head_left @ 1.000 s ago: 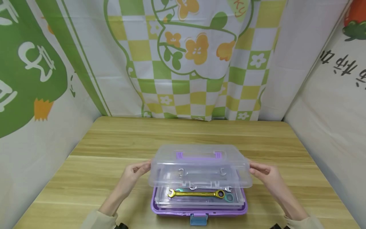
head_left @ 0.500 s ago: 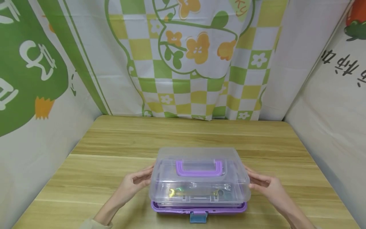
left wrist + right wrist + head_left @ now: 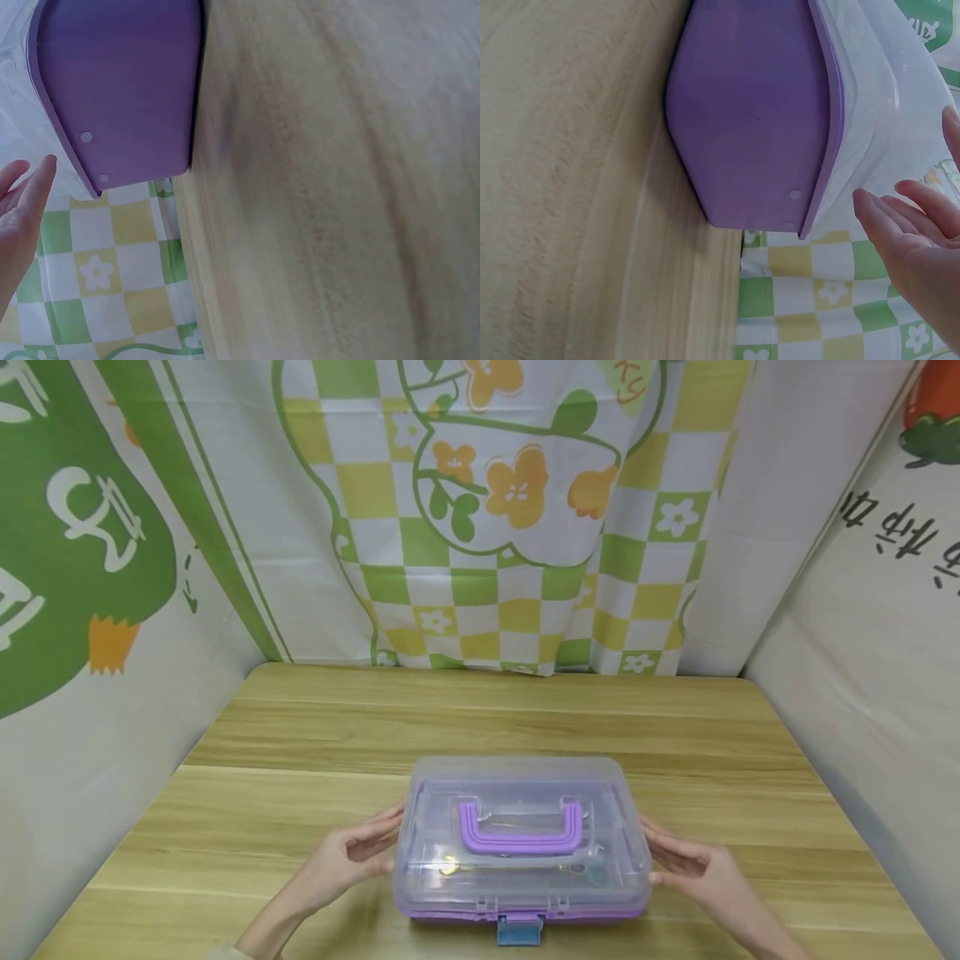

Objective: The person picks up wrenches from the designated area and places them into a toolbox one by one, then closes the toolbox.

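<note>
A toolbox with a clear lid (image 3: 525, 883) and a purple base (image 3: 127, 90) sits near the table's front, its lid down over the base. On top lies a purple handle (image 3: 521, 843), and a blue latch (image 3: 519, 932) hangs loose at the front. Through the lid I make out several wrenches, one of them yellow (image 3: 510, 867). My left hand (image 3: 352, 853) is at the lid's left side, fingers fairly straight. On the opposite side my right hand (image 3: 693, 868) lies along the lid's edge, fingers extended. Neither hand curls round the box.
The wooden table (image 3: 300, 727) extends behind and to both sides of the box. A checked, flowered curtain (image 3: 487, 585) hangs at the table's back edge. Printed cloth walls (image 3: 862, 652) stand at left and right.
The clear lid has swung down toward the front and now covers the wrenches and base. Both hands have come down and forward with it. The handle now lies flat in view.
</note>
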{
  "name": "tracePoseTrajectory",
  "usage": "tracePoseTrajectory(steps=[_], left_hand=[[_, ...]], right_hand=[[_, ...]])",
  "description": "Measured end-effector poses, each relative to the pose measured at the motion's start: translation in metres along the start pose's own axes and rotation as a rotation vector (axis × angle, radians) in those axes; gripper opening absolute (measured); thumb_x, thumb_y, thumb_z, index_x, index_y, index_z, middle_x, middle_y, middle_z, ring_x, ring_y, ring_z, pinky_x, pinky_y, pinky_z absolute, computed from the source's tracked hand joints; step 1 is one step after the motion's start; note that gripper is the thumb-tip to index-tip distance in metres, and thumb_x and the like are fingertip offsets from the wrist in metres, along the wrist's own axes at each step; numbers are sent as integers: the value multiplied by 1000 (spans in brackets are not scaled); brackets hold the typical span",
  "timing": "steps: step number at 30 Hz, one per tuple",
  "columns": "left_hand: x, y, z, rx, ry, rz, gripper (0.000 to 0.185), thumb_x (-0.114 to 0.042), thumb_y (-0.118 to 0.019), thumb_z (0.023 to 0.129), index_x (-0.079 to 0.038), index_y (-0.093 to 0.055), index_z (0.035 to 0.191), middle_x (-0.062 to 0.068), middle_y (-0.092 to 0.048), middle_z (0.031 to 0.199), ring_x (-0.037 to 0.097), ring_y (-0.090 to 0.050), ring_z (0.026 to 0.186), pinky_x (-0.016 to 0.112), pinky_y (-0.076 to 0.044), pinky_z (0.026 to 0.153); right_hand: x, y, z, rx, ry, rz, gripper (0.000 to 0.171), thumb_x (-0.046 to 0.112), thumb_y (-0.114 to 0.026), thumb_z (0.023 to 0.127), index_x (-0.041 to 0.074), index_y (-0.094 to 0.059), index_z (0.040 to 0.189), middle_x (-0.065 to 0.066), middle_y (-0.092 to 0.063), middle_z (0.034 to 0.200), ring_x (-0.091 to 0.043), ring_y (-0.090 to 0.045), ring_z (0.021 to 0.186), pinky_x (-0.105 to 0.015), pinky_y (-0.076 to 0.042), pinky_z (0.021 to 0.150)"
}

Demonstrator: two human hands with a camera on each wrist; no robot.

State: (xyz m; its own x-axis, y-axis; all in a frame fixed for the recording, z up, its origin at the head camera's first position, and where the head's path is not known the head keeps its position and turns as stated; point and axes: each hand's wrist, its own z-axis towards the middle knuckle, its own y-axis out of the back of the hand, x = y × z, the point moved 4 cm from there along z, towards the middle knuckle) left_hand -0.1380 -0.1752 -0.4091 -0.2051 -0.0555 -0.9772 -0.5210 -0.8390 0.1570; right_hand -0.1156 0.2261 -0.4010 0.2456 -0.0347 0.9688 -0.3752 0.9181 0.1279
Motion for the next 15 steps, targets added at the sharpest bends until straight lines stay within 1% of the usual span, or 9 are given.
tracePoseTrajectory(steps=[5,7,10,11,13,15], left_hand=[[2,-2,-4,46,-35,26,51,2,-56,83,11,-34,128,27,-17,139,5,-43,116,24,-38,97],[3,-3,-5,66,-53,32,52,2,-55,83,11,-32,129,28,-15,139,5,-42,117,27,-38,97],[3,-4,-7,76,-64,55,53,3,-53,84,10,-31,131,28,-13,140,4,-41,117,30,-38,96],[2,-4,-7,78,-65,60,53,3,-53,84,10,-30,131,28,-13,140,3,-41,117,31,-38,96],[1,-5,-7,70,-58,67,51,3,-51,85,10,-29,131,28,-13,140,4,-42,116,31,-39,96],[-1,-7,-5,40,-34,76,50,1,-51,86,12,-30,130,29,-15,139,6,-43,115,29,-40,95]], right_hand=[[-5,-4,-5,30,58,58,47,-14,-57,76,-19,-39,119,7,-44,131,-8,-46,113,-20,-41,91],[-7,-6,-7,33,76,72,48,-15,-56,76,-19,-38,120,6,-43,131,-7,-45,114,-19,-40,92],[-9,-7,-8,24,68,77,48,-15,-55,76,-18,-37,121,8,-43,132,-6,-44,115,-18,-40,92],[-9,-8,-9,22,64,77,49,-15,-55,77,-18,-36,121,8,-43,132,-6,-44,115,-18,-40,92],[-10,-8,-9,20,58,80,49,-15,-54,77,-18,-35,122,9,-42,132,-5,-43,116,-18,-39,92],[-10,-8,-9,24,67,84,49,-15,-54,77,-19,-34,122,8,-41,133,-6,-43,116,-19,-39,93]])
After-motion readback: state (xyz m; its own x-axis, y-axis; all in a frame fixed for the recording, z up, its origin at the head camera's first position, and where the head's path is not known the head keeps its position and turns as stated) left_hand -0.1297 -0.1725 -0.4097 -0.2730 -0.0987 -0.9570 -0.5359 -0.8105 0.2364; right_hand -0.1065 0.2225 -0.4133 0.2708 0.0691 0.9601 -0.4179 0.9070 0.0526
